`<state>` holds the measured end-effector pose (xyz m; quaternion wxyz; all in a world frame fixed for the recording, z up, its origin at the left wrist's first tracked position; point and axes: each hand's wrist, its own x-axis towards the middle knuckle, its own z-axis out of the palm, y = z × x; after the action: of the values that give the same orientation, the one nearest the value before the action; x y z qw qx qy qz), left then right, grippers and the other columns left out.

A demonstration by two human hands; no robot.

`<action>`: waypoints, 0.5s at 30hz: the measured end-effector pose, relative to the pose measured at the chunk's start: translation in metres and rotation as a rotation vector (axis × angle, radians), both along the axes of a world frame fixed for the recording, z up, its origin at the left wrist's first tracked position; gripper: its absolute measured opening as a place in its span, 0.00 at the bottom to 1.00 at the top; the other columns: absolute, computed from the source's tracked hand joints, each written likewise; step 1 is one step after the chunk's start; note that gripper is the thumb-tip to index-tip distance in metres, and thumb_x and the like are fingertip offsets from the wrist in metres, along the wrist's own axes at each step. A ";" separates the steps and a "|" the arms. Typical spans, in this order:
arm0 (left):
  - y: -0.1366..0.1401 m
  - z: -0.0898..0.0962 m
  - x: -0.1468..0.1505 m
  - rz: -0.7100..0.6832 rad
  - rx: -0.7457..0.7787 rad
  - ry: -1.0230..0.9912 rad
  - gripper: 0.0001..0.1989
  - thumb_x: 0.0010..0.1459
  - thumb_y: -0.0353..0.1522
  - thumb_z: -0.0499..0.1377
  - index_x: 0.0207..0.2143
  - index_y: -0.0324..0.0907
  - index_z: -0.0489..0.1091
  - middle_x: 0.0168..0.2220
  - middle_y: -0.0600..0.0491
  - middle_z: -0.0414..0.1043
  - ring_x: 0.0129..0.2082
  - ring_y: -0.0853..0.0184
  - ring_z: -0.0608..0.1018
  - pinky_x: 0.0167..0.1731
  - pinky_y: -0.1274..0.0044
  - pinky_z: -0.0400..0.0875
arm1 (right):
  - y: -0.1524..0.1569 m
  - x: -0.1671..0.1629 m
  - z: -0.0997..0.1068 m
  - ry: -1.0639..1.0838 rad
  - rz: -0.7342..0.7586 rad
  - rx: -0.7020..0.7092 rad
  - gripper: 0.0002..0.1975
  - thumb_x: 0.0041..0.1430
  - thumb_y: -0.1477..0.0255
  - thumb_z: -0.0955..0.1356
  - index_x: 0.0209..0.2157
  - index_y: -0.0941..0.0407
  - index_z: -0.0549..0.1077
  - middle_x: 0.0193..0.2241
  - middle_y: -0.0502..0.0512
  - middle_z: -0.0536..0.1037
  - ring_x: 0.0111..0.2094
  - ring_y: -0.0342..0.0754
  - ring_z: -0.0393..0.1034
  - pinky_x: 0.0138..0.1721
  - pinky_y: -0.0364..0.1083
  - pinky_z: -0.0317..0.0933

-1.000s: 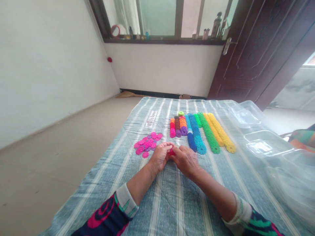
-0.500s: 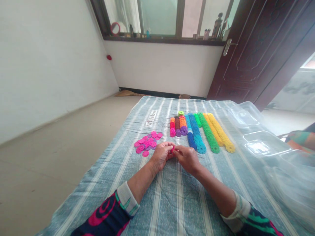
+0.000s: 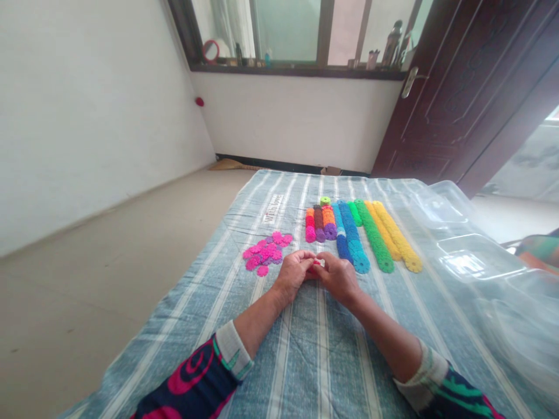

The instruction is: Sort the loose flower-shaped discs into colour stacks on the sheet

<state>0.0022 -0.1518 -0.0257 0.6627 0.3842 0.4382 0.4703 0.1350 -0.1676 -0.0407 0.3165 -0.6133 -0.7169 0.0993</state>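
My left hand and my right hand meet above the cloth, fingertips pinched together. Between them a small pink notched disc shows, mostly covered by fingers; whether there is more than one I cannot tell. Just left of my left hand lies a loose pile of pink discs with some purple ones among them. Beyond my hands, similar discs are stacked into rods lying side by side: a short red and pink rod, a brown and purple one, a blue rod, a green rod and a yellow rod.
Clear plastic boxes stand along the right side of the striped cloth. A small light green stack sits behind the short rods. Past the far edge are a wall, a windowsill with bottles, and a brown door.
My fingertips have shifted around the pink disc, and the right fingers now sit closer against the left. The whole view has moved slightly, so everything appears a little farther right.
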 end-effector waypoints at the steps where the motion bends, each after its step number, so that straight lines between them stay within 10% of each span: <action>1: 0.000 0.000 0.000 0.006 0.004 0.005 0.06 0.47 0.27 0.66 0.29 0.38 0.72 0.25 0.53 0.76 0.23 0.71 0.77 0.24 0.80 0.74 | 0.001 0.000 0.000 0.023 0.001 -0.007 0.08 0.59 0.68 0.67 0.37 0.53 0.78 0.22 0.50 0.77 0.23 0.46 0.69 0.26 0.42 0.52; 15: 0.002 -0.005 -0.002 0.002 0.032 0.045 0.12 0.49 0.28 0.66 0.36 0.38 0.69 0.25 0.54 0.76 0.21 0.70 0.77 0.24 0.78 0.75 | 0.007 0.005 0.017 0.225 0.104 -0.203 0.09 0.55 0.75 0.66 0.31 0.54 0.79 0.17 0.47 0.72 0.20 0.43 0.64 0.24 0.40 0.51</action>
<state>0.0000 -0.1494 -0.0303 0.6460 0.4046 0.4458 0.4693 0.1398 -0.1602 -0.0240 0.3255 -0.5892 -0.6939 0.2556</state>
